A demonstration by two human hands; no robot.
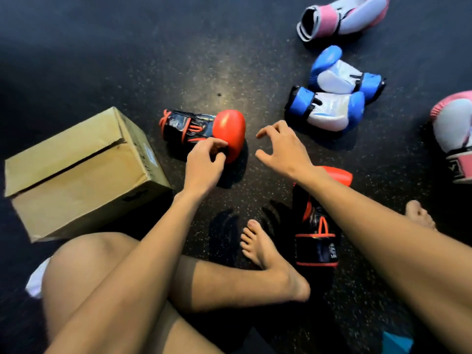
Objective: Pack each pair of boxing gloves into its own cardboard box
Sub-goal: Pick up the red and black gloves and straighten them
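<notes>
Second red glove (319,241): lying under the right forearm, cuff pointing toward the person.
Left hand (204,162): nearer one, fingers curling and pinching the red glove's near edge.
Right hand (283,149): hovering just right of it, fingers spreading, holding nothing.
Red glove (224,129): lying just beyond the left fingers, long axis running left-right, padded end pointing right, cuff pointing toward the box (76,169).

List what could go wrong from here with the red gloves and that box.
1. The cardboard box has its flaps down while the left hand appears to pinch the far red-and-black glove: nowhere to put it yet.
2. The near red-and-black glove lies by the foot under the right forearm, likely to be knocked or forgotten.
3. One pink-and-white glove lies at the top, the other pink-and-white glove at the right edge: pairs may get mixed.
</notes>
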